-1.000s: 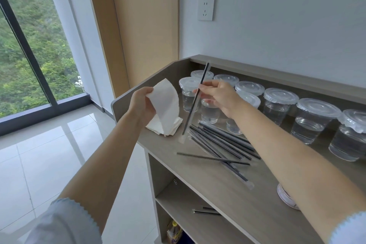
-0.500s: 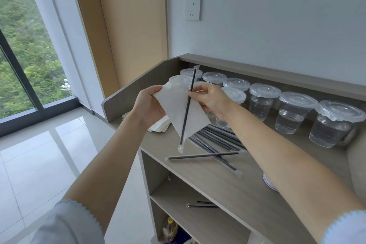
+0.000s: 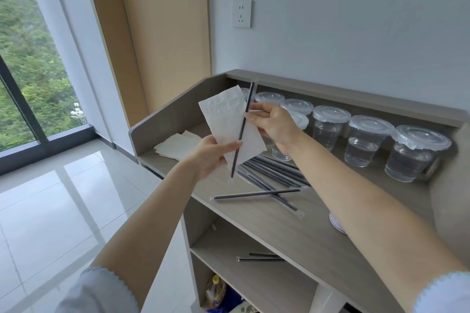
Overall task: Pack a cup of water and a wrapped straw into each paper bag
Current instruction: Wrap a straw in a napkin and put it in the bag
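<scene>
My left hand (image 3: 213, 155) pinches the lower end of a white paper napkin (image 3: 226, 119), held up above the wooden counter (image 3: 292, 221). My right hand (image 3: 273, 126) pinches a black straw in clear wrap (image 3: 243, 127), nearly upright and laid against the front of the napkin. Several more wrapped black straws (image 3: 269, 180) lie in a loose pile on the counter below. Several lidded clear cups of water (image 3: 368, 142) stand in rows along the counter's back wall. No paper bag is in view.
A stack of white napkins (image 3: 178, 146) lies at the counter's left end. A white round object (image 3: 337, 223) sits half hidden under my right forearm. Two straws (image 3: 262, 258) lie on the shelf below. The tiled floor (image 3: 63, 198) and a window are at left.
My left hand lifted the napkin off the stack and brought it behind the straw. My right hand kept hold of the straw and set it against the napkin.
</scene>
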`<state>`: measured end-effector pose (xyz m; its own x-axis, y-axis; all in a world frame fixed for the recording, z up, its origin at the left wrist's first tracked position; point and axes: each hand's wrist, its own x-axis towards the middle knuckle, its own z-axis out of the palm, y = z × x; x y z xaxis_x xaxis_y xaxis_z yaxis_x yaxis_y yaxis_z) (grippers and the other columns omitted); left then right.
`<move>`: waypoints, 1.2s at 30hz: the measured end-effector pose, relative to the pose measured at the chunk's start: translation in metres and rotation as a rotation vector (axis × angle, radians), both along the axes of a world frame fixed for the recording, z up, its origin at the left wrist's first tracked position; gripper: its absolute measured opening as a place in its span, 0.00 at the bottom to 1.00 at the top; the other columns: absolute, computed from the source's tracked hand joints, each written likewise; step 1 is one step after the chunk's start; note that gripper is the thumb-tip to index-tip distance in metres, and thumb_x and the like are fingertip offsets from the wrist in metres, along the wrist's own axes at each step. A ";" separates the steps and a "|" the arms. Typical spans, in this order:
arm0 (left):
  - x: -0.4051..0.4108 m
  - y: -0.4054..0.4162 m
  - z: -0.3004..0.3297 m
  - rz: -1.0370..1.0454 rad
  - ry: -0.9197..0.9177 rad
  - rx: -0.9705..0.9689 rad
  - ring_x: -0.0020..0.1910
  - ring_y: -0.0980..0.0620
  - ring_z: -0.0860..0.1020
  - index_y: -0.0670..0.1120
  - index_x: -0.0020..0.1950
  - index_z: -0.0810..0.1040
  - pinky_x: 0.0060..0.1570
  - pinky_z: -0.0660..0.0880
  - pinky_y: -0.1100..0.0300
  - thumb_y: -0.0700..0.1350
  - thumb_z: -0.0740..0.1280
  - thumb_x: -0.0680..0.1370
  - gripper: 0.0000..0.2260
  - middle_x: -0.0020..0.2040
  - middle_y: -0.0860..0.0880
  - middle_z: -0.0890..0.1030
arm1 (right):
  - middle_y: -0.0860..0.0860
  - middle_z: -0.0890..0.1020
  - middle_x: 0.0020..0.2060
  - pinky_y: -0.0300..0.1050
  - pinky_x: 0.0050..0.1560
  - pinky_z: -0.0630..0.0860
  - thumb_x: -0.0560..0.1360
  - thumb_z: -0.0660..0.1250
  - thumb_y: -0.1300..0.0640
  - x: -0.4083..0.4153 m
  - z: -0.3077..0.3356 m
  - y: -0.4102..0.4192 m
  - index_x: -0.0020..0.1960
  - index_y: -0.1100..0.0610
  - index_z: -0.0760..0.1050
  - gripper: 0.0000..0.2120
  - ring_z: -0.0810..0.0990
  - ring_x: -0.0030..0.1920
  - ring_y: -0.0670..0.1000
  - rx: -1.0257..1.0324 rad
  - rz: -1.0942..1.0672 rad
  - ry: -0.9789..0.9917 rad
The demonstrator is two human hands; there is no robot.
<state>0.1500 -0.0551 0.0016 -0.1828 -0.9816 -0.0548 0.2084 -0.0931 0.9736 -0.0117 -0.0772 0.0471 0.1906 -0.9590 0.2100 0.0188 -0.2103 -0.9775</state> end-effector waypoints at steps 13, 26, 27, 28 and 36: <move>-0.011 0.026 -0.004 -0.035 -0.186 -0.036 0.47 0.53 0.80 0.43 0.54 0.76 0.50 0.77 0.58 0.36 0.69 0.75 0.09 0.48 0.49 0.81 | 0.53 0.82 0.45 0.43 0.47 0.80 0.77 0.66 0.60 -0.013 0.001 0.033 0.49 0.59 0.76 0.03 0.81 0.44 0.50 0.168 0.078 0.137; -0.091 0.035 0.018 -0.134 -0.319 -0.248 0.46 0.52 0.81 0.46 0.49 0.79 0.50 0.78 0.62 0.43 0.71 0.75 0.04 0.46 0.47 0.82 | 0.64 0.82 0.44 0.50 0.50 0.75 0.74 0.70 0.61 -0.115 0.060 0.102 0.42 0.68 0.76 0.09 0.79 0.44 0.62 -0.189 -0.475 0.711; -0.105 0.036 0.024 -0.129 -0.359 -0.285 0.46 0.52 0.80 0.46 0.50 0.79 0.51 0.77 0.60 0.44 0.71 0.75 0.05 0.46 0.47 0.82 | 0.65 0.81 0.43 0.49 0.49 0.74 0.74 0.71 0.60 -0.131 0.067 0.110 0.44 0.70 0.76 0.11 0.80 0.42 0.59 -0.218 -0.540 0.744; -0.119 0.039 0.030 -0.129 -0.384 -0.320 0.47 0.52 0.79 0.45 0.51 0.79 0.51 0.75 0.60 0.44 0.71 0.75 0.06 0.46 0.47 0.82 | 0.61 0.81 0.38 0.46 0.45 0.73 0.74 0.71 0.60 -0.146 0.073 0.120 0.45 0.69 0.76 0.11 0.78 0.38 0.52 -0.237 -0.596 0.774; -0.255 0.103 0.071 -0.290 -0.504 -0.620 0.51 0.52 0.78 0.42 0.58 0.78 0.52 0.72 0.63 0.46 0.69 0.77 0.12 0.49 0.49 0.79 | 0.57 0.81 0.39 0.41 0.41 0.70 0.75 0.70 0.59 -0.274 0.090 0.215 0.46 0.66 0.76 0.10 0.76 0.41 0.56 -0.213 -0.924 0.794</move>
